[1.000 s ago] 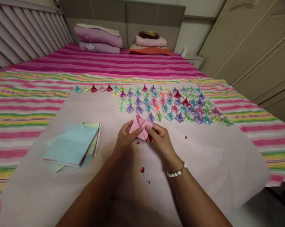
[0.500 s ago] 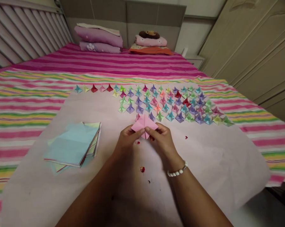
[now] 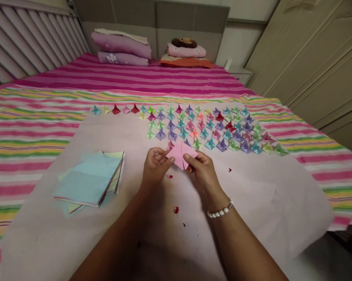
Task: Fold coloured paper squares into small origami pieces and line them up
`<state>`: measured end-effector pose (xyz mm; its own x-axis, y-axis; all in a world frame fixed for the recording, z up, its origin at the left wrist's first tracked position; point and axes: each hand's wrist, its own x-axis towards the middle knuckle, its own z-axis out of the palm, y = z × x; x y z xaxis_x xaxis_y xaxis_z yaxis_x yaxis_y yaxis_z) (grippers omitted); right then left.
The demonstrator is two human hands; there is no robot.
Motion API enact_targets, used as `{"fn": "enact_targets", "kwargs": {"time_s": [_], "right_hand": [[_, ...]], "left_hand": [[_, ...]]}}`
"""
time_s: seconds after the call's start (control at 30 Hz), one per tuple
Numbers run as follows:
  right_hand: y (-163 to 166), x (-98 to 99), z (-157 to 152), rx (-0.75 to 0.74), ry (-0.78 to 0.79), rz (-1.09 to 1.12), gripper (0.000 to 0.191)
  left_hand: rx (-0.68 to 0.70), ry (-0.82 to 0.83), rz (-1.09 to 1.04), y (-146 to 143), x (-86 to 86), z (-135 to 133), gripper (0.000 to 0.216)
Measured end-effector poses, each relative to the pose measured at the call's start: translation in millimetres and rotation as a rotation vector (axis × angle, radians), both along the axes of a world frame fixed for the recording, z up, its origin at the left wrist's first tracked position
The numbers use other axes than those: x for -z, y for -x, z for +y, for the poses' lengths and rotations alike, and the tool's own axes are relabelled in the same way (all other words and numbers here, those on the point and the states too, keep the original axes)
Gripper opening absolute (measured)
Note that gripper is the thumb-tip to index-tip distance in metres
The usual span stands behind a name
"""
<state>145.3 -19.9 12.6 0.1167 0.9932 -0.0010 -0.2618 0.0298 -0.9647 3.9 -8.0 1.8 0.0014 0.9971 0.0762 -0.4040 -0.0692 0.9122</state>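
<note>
A pink folded origami paper (image 3: 181, 154), diamond-shaped with a crease down its middle, is held up above the white sheet (image 3: 111, 234). My right hand (image 3: 204, 168) pinches its right side, the thumb lying on the front face near the centre line. At the left corner, my left hand (image 3: 156, 166) has its thumb tip and curled fingers closed on the edge. Just beyond stand rows of small pointed folded-paper pieces (image 3: 210, 144) in many colours; the pink paper partly hides a few of them. The fingers behind the paper are hidden.
To the left lies a stack of square paper sheets (image 3: 88, 177), pale blue on top. The white sheet covers part of a striped bed (image 3: 23, 148). Folded bedding (image 3: 123, 48) and a pile of pillows (image 3: 186, 50) are at the headboard. A wardrobe (image 3: 316, 58) stands right.
The pink paper has shifted slightly right and turned a little. My left thumb has slid from near its centre out to the left corner; my right hand keeps its pinch.
</note>
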Motion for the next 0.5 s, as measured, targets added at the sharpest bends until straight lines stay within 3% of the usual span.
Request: {"fn": "enact_targets", "kwargs": {"time_s": [0.17,0.37,0.5], "right_hand": [[0.4,-0.6,-0.5,-0.038,-0.011,-0.01,0.023],[-2.4,-1.0,-1.2,-0.077,-0.043,-0.069,0.024],[-3.5,-0.6,-0.6,-0.082,-0.063,-0.085,0.022]], "left_hand": [[0.049,-0.041,0.204,4.0,0.8,-0.3,0.027],[0.047,0.052,0.359,7.3,3.1,-2.1,0.045],[0.013,-0.017,0.421,7.2,3.6,-1.1,0.037]]}}
